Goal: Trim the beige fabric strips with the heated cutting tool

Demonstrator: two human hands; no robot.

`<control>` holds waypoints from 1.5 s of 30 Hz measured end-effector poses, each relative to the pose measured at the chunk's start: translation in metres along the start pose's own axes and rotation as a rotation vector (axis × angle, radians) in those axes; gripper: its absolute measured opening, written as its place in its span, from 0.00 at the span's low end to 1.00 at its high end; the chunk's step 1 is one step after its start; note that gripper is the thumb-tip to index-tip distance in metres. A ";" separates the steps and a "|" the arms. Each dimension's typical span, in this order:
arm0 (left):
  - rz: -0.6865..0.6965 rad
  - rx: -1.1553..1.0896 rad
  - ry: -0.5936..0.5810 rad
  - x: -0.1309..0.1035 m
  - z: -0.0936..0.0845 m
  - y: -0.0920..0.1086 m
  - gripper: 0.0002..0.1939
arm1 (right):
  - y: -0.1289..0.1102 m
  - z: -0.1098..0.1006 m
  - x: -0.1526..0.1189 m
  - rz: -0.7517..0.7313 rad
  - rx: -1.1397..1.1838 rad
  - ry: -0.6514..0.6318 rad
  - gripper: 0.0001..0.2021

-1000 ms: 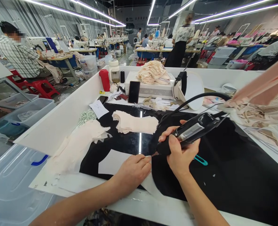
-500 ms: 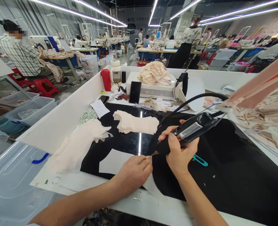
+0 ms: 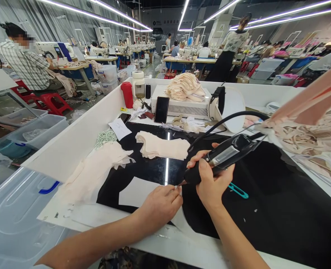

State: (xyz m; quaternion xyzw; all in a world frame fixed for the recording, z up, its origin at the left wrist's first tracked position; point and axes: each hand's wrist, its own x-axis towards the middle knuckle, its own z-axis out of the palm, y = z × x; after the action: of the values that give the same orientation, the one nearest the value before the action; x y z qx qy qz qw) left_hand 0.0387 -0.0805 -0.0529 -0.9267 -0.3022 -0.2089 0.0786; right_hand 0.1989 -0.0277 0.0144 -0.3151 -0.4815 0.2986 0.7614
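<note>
- The person's right hand [image 3: 214, 183] is wrapped around a black handheld tool [image 3: 224, 157], fingers and thumb closed on its body; the tool slants down to the left, above a black work surface [image 3: 266, 213].
- The tool's narrow tip comes close to the fingertips of the left hand [image 3: 163, 203]; whether they touch cannot be told.
- The left hand lies over a white sheet [image 3: 137, 192] near the front edge of the table, fingers bent and close together; whether they pinch the sheet is unclear.
- Just right of the right hand lies a teal implement [image 3: 238, 191].
- Beyond the hands rests a stack of pale fabric pieces [image 3: 162, 145]; a larger pale pile [image 3: 95, 168] lies to the left.
- Farther back, a phone [image 3: 162, 110] leans upright near a red cup [image 3: 127, 95].
</note>
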 end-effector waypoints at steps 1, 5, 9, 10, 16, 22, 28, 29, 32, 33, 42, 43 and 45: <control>0.002 -0.001 0.001 0.000 0.001 -0.001 0.13 | 0.001 0.000 0.000 0.013 0.000 0.006 0.23; 0.016 -0.024 0.011 -0.002 0.005 -0.005 0.13 | -0.001 0.003 0.001 0.035 0.020 0.037 0.22; 0.045 -0.059 0.020 -0.004 0.007 -0.015 0.16 | -0.008 0.006 0.002 0.063 0.046 0.047 0.17; 0.043 -0.055 0.037 -0.004 0.008 -0.019 0.16 | -0.010 0.006 0.003 0.055 0.025 0.043 0.16; -0.043 0.010 0.068 -0.007 0.006 -0.050 0.18 | -0.023 0.002 0.006 0.030 -0.058 0.065 0.15; -0.014 0.127 0.183 -0.008 -0.003 -0.069 0.21 | -0.028 -0.007 0.004 0.033 -0.086 0.065 0.17; 0.014 0.008 0.118 -0.007 -0.033 -0.040 0.18 | -0.036 -0.020 -0.005 0.081 -0.055 0.107 0.22; 0.008 -0.039 0.096 -0.006 -0.036 -0.034 0.18 | -0.037 -0.022 -0.006 0.065 -0.055 0.111 0.23; 0.022 -0.141 0.059 -0.007 -0.038 -0.018 0.14 | -0.040 -0.028 -0.005 0.052 -0.050 0.100 0.23; 0.033 -0.163 0.064 -0.007 -0.036 -0.014 0.13 | -0.041 -0.029 -0.006 0.054 -0.045 0.093 0.23; 0.098 -0.198 0.007 0.000 -0.024 0.000 0.14 | -0.044 -0.032 -0.013 0.064 -0.062 0.068 0.22; 0.096 -0.193 -0.007 0.000 -0.023 0.000 0.15 | -0.044 -0.032 -0.014 0.064 -0.062 0.061 0.22; 0.083 -0.186 -0.036 0.000 -0.022 0.000 0.16 | -0.043 -0.033 -0.015 0.063 -0.058 0.052 0.22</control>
State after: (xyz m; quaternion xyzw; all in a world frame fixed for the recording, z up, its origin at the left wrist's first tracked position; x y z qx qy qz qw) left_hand 0.0318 -0.0865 -0.0334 -0.9454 -0.2440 -0.2158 -0.0047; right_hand 0.2303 -0.0726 0.0279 -0.3600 -0.4596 0.3001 0.7544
